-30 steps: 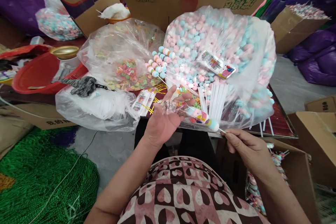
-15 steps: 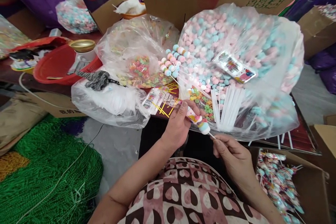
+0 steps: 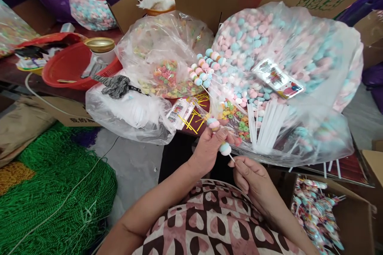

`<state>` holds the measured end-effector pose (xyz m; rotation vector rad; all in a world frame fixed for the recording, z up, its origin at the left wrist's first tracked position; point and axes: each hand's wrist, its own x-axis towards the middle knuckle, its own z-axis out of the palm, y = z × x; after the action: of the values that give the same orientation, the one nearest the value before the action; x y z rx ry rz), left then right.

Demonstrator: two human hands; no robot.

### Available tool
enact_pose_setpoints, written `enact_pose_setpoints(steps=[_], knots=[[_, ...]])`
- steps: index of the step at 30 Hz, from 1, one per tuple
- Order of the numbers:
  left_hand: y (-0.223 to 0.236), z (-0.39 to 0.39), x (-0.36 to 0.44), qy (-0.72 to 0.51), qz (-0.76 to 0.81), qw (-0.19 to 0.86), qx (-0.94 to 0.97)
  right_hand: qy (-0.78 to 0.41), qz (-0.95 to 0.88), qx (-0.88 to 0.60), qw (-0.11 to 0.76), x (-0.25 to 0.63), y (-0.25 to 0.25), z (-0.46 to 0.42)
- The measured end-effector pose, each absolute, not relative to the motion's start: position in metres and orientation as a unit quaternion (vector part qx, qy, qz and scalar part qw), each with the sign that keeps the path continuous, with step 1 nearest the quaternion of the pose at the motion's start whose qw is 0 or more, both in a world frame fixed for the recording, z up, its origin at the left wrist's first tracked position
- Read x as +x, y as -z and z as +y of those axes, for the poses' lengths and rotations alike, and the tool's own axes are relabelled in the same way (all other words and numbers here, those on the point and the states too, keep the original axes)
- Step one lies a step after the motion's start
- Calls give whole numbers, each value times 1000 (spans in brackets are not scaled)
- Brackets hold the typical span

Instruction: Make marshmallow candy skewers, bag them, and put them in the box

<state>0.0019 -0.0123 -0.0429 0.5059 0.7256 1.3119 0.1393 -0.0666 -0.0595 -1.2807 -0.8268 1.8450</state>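
Note:
My left hand [image 3: 211,147] is closed around the middle of a marshmallow skewer [image 3: 225,149], and blue, white and pink marshmallows show on both sides of the fingers. My right hand [image 3: 249,173] pinches the white stick at its lower end. Whether a clear wrapper covers the skewer under my left fingers is hard to make out. Just beyond lie yellow twist ties [image 3: 194,121] and a stack of printed wrappers [image 3: 180,111]. Several finished-looking marshmallow skewers [image 3: 206,67] rest against the large bag of marshmallows [image 3: 248,44]. Ring-shaped gummies [image 3: 239,117] lie beside white sticks [image 3: 269,125].
On the left stand a red basin [image 3: 61,69] with a metal bowl [image 3: 99,44], and a bag of white pieces [image 3: 131,113]. A bag of gummies [image 3: 143,40] is behind. A cardboard box [image 3: 356,215] of wrapped skewers is at lower right. Green cord [image 3: 60,199] covers the floor.
Both hands have shifted slightly, the right one inward and down. The printed wrapper that stretched beyond my left hand no longer shows there; marshmallows now show above those fingers.

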Motion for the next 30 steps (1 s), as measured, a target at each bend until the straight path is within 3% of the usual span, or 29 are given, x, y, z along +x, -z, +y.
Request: enact_pose_setpoints(steps=[5,13,18,23,27,30], knots=[[38,-6,-13,-586,305,716,228,-688,-323,-505,410,134,60,-60],[32,6,-19,-619,263,702,234,-753,-303,-454,367,133,56,-63],[37,-2,-3,-624,283,695,218,-673,-365,-497,409,126,55,-61],[38,1,-11,-626,297,688,216,-606,-471,-520,375,129,58,-60],[34,5,-22,-606,289,705,230,-576,-474,-524,411,136,64,-60],[28,8,-31,-648,281,674,213,-526,-501,-543,422,141,66,-58]])
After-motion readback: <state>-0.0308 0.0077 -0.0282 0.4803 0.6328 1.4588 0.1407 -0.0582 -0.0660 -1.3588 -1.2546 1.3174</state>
